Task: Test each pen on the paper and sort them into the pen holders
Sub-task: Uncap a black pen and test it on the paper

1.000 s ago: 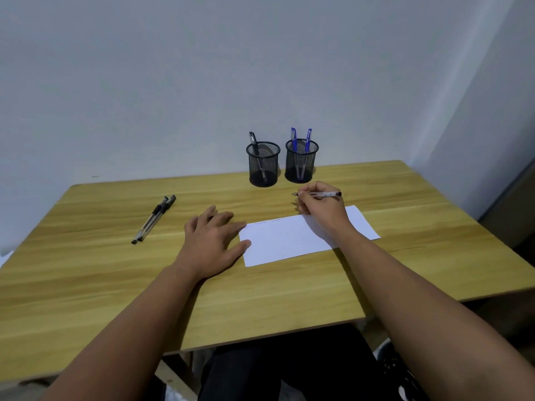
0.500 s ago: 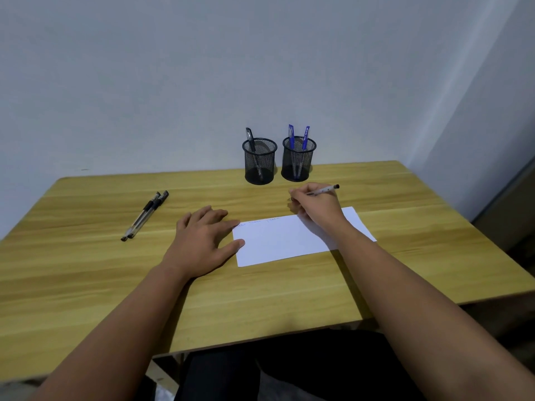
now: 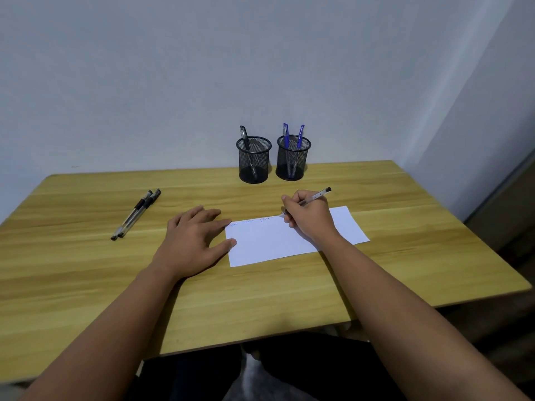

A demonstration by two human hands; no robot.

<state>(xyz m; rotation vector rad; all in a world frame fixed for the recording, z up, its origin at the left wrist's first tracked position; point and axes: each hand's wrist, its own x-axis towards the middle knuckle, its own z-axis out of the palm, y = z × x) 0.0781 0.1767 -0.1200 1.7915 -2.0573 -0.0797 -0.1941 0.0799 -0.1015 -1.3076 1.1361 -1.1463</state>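
1. Mid-test right now: right hand (image 3: 311, 217) curled in a writing grip, fingers (image 3: 289, 202) pinched around a clear-barrelled pen (image 3: 315, 195) with a dark cap end sticking up and away to the right.
2. Tip down right at the far edge of the paper (image 3: 269, 241), just below and left of those fingers. Can't tell whether it's actually touching or laying ink, too small to see.
3. Faint scribbles (image 3: 252, 221) along that same far edge, running left from the fingertips (looks like a few earlier test marks, colours hard to read).
4. Left hand (image 3: 192, 241) flat on the surface (image 3: 86, 285), fingers (image 3: 208, 214) spread and holding nothing, thumb tip resting on the paper's left edge to pin it.
5. Two more black pens (image 3: 136, 214) lying side by side well left of the left fingers, still waiting for their turn.
6. Two mesh holders straight beyond the right fingers, at the back: left holder (image 3: 254, 160) with one black pen, right holder (image 3: 293, 158) with two blue ones (so sorting by ink colour, probably).
7. Guess at progress: roughly halfway, three sorted, one in hand, two left.
8. Next move: finish a short stroke, check the colour, lift and reach forward to drop it in the matching holder. Needs a near-upright drop through the rim, without knocking over those light mesh cups.
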